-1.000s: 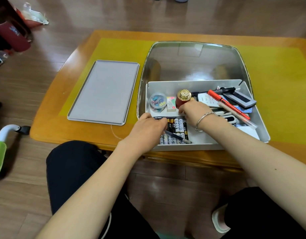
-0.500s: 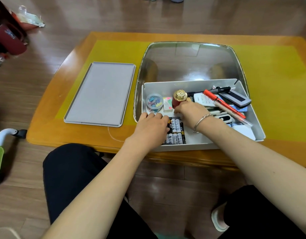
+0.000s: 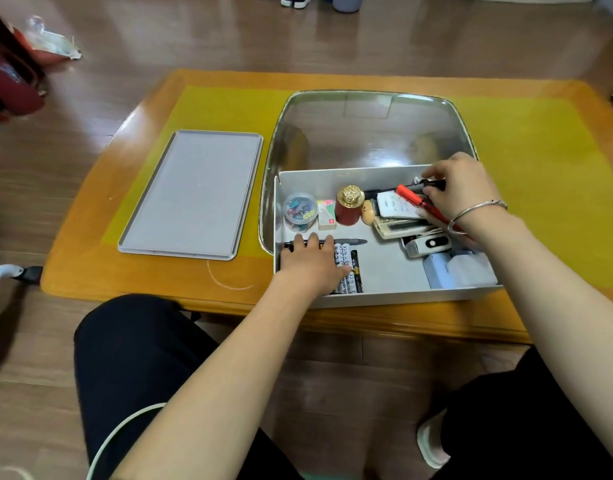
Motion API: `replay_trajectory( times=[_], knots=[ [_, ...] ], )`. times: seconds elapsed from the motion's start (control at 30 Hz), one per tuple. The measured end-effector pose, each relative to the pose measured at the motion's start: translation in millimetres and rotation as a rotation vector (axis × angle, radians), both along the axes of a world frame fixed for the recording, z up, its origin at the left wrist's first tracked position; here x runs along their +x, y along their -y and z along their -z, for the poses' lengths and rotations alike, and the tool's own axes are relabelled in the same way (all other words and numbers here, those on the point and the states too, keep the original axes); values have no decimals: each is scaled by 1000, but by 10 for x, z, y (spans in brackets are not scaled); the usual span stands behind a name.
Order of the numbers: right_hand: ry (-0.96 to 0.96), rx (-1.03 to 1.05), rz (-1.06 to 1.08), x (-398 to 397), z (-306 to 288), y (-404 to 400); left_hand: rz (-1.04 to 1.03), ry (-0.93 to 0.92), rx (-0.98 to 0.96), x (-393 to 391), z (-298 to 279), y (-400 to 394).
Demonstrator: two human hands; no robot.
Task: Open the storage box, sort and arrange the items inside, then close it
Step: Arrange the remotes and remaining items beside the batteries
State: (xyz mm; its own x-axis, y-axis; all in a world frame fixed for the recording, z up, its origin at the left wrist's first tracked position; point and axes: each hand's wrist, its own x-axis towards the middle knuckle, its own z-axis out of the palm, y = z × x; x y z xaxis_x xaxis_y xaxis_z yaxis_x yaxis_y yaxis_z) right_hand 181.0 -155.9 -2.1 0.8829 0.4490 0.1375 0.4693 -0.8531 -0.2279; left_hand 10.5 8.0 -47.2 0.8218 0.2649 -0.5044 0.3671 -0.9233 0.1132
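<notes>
The white storage box (image 3: pixel 384 300) stands open at the table's near edge, and its grey lid (image 3: pixel 194 192) lies flat to the left. My left hand (image 3: pixel 312 265) rests with straight fingers on the batteries (image 3: pixel 348 268); its fingertips touch a black pen (image 3: pixel 350 241) lying crosswise above them. My right hand (image 3: pixel 461 192) is at the box's far right corner and pinches a black marker (image 3: pixel 435 183) just above a red pen (image 3: pixel 410 197). A clear tub of clips (image 3: pixel 300 211), an eraser (image 3: pixel 326 216) and a red jar with a gold lid (image 3: pixel 348 209) line the back wall.
Remotes and a calculator (image 3: pixel 395 211), a white gadget (image 3: pixel 429 244) and a pale pack (image 3: pixel 457 270) crowd the box's right half. Behind the box is the table's glass inset (image 3: pixel 367 133), with a yellow mat (image 3: pixel 540 161) around it. My knees are below the table edge.
My right hand left the red jar and moved right to the pens at the far corner. My left hand shifted slightly, and the black pen now lies flat above the batteries.
</notes>
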Motion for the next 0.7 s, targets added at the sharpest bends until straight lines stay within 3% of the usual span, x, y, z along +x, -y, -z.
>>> replay_trajectory(
  times=[0.3,0.47,0.6,0.7],
  knots=[
    [21,45,-89,106,103,30,-7,3,-43,-16,15,-18],
    [49,367,-47,40,106,127,-17,-7,-58,-43,-20,2],
    [-44,670,-25,-115,101,131,-30,-38,-79,-66,-46,8],
    [-122,757,-80,-285,91,74,-29,-23,-93,-84,-58,6]
  ],
)
